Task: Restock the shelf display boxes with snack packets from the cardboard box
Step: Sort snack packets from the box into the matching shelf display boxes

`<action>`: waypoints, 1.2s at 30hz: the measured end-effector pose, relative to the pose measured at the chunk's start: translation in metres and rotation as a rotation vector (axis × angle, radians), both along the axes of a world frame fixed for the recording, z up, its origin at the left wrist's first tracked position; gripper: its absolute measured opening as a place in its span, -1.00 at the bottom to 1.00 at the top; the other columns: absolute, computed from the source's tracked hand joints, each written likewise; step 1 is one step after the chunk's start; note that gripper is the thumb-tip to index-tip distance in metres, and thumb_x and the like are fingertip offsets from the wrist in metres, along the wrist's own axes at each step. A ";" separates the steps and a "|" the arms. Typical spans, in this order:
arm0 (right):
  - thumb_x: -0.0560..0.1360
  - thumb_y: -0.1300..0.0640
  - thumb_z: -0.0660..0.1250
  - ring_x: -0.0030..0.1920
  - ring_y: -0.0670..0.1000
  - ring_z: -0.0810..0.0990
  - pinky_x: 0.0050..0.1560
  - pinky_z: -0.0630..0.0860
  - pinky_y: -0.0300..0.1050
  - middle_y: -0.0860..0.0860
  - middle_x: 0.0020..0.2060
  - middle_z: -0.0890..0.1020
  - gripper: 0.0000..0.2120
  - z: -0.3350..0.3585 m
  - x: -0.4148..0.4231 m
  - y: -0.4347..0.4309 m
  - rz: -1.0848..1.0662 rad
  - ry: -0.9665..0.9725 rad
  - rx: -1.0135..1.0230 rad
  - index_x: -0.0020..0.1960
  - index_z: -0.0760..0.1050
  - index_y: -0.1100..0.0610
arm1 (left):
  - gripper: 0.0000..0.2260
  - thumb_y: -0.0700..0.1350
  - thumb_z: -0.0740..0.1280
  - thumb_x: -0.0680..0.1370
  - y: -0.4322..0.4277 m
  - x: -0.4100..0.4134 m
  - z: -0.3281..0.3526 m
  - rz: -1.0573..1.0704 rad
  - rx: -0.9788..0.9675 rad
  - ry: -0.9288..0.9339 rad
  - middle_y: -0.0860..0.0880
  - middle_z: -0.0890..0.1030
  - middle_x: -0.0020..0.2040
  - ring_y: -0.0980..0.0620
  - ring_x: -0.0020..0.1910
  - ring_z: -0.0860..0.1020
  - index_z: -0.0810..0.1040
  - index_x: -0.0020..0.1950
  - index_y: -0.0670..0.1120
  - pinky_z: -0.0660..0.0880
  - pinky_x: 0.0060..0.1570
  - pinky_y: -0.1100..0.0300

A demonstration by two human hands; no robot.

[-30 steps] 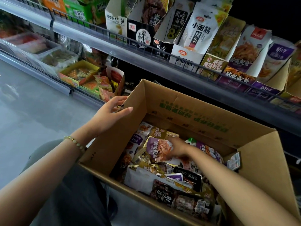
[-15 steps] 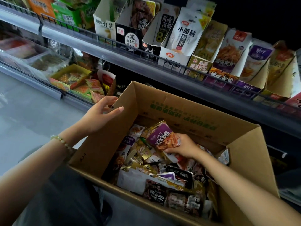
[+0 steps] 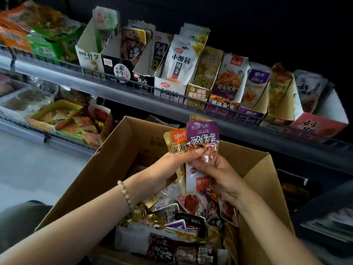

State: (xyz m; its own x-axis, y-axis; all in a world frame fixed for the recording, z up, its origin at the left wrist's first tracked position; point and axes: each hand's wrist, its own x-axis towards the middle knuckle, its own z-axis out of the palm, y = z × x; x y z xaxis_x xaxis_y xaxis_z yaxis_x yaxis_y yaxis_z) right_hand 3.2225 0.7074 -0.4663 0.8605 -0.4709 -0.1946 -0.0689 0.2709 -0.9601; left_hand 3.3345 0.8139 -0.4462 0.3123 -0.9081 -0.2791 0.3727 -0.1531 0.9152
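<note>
Holding a small bunch of packets up above the open brown cardboard box [image 3: 114, 159], both hands now meet at its middle. Half a second ago the left hand [image 3: 172, 165] rested on the box's side flap while the right hand [image 3: 219, 175] lifted a single packet out of the pile; since then the left has left the flap and joined the right.

The left hand grips a gold foil snack packet [image 3: 174, 144] with an orange label, its thumb laid across the bunch. The right hand's fingers curl round the crumpled lower end of a purple foil snack packet [image 3: 202, 134], which stands upright just beside the gold one and partly in front of it. A white-backed packet hangs below, between the two hands; which hand carries it I cannot tell.

The bunch sits just under the grey wire-fronted upper shelf [image 3: 95, 87], well below the purple cardboard display box [image 3: 224, 105] whose print looks like a match. I judge the person is sorting by flavour before loading. Many loose mixed packets [image 3: 191, 222] remain in the carton, so restocking is far from finished.
</note>
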 end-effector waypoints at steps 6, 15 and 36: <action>0.27 0.03 0.49 -0.03 0.06 0.69 0.01 0.61 -0.07 0.05 -0.04 0.71 -0.55 0.002 -0.009 -0.013 -0.101 0.152 -0.140 0.12 0.53 0.13 | -0.78 -0.08 0.33 0.55 -0.024 -0.003 -0.008 0.213 -0.014 0.174 -0.11 0.70 0.03 -0.09 -0.02 0.68 0.57 0.16 -0.11 0.61 -0.03 0.05; 0.28 0.11 0.49 0.03 0.11 0.67 0.15 0.55 0.03 0.11 0.01 0.70 -0.60 -0.008 -0.006 -0.022 -0.370 0.039 -0.005 0.10 0.58 0.13 | -0.82 -0.07 0.32 0.56 -0.026 0.015 -0.012 0.302 -0.015 0.267 -0.16 0.70 -0.02 -0.11 -0.10 0.69 0.59 0.08 -0.13 0.58 -0.06 0.01; 0.37 0.06 0.40 -0.03 0.07 0.69 -0.02 0.62 -0.08 0.11 -0.03 0.70 -0.64 0.009 -0.012 -0.045 -0.466 -0.011 0.061 0.13 0.57 0.17 | -0.68 -0.05 0.42 0.38 -0.025 0.017 -0.004 0.011 0.103 0.075 -0.15 0.71 -0.08 -0.08 -0.22 0.70 0.58 0.07 -0.17 0.61 -0.29 0.14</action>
State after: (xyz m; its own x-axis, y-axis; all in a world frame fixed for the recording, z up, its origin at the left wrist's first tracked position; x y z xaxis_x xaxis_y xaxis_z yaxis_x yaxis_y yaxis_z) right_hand 3.2109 0.6619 -0.4570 0.5622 -0.7956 -0.2258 0.0832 0.3261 -0.9416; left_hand 3.3510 0.7890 -0.4506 0.2965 -0.8700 -0.3939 0.4417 -0.2408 0.8642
